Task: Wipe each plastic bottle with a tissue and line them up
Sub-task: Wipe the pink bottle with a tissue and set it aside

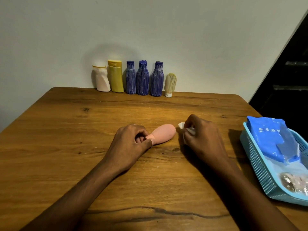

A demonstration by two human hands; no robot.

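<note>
A pink plastic bottle [164, 133] lies on its side in the middle of the wooden table [66, 130]. My left hand [131, 140] grips its cap end. Just right of the bottle's rounded base, my right hand [201, 137] holds a crumpled white tissue [186, 130]. Against the wall at the table's far edge stands a row: a white-pink bottle [101, 79], a yellow bottle [115, 76], three blue ribbed bottles [142, 78] and a small beige bottle [170, 85] standing on its white cap.
A light blue plastic basket [256, 164] sits at the table's right edge, holding a blue tissue pack [273, 139] and a crinkled clear wrapper [293, 182]. A dark opening lies beyond the table on the right.
</note>
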